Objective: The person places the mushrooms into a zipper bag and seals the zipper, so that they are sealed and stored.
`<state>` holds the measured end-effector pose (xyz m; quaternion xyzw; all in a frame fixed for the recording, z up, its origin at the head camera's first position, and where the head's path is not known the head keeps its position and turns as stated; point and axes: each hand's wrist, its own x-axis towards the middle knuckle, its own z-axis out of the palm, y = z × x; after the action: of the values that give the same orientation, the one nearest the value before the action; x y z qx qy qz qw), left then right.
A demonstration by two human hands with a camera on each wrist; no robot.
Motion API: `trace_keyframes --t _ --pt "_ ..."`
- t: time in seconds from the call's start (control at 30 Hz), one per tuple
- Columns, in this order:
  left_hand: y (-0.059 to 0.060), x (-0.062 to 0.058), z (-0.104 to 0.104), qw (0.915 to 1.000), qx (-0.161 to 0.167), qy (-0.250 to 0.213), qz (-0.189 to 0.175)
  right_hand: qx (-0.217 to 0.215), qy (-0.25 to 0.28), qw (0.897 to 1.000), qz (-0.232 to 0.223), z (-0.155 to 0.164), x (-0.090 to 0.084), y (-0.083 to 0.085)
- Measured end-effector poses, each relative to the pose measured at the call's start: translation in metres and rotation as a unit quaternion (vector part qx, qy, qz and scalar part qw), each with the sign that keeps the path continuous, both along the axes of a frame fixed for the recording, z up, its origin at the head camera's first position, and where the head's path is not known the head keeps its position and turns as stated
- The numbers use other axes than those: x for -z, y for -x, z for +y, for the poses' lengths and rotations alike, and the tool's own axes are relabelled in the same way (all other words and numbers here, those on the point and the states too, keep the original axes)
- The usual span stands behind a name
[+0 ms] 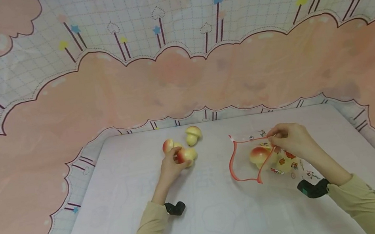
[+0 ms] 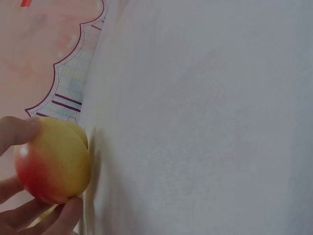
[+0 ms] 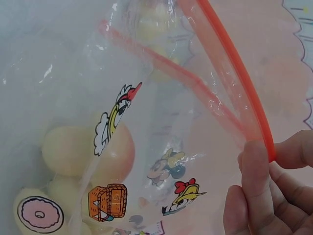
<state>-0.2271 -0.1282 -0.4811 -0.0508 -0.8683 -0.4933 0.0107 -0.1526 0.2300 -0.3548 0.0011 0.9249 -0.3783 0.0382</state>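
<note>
My left hand [image 1: 174, 166] grips a yellow-and-red toy mushroom [image 1: 187, 155] on the white table [image 1: 209, 218]; in the left wrist view the mushroom cap [image 2: 54, 161] sits between thumb and fingers. Two more toy mushrooms, one [image 1: 193, 134] and another [image 1: 168, 145], lie just beyond it. My right hand [image 1: 289, 138] pinches the red-edged rim of a clear cartoon-printed zip bag [image 1: 269, 157], holding its mouth open. Several toy mushrooms [image 3: 83, 152] lie inside the bag [image 3: 146, 137], and my fingers [image 3: 257, 181] pinch its red strip.
A pink and grid-patterned cloth [image 1: 181, 74] hangs behind the table and drapes around its left and right edges. Black wrist mounts [image 1: 175, 208] sit on both forearms.
</note>
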Motion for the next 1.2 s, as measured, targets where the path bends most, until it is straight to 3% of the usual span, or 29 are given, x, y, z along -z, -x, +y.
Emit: trace_keyframes --t 0.53,1.0,1.2 --pt "-0.015 0.000 0.004 0.9993 -0.001 -0.038 -0.001 -0.001 0.004 1.000 0.003 0.000 -0.001 0.001" --pt "-0.038 0.000 0.016 0.9979 0.004 -0.060 0.022 -0.001 0.002 1.000 0.003 0.000 0.000 0.002" --pt "-0.048 -0.003 0.022 0.9970 0.008 -0.077 0.009 0.001 0.001 1.000 0.003 -0.001 0.000 0.001"
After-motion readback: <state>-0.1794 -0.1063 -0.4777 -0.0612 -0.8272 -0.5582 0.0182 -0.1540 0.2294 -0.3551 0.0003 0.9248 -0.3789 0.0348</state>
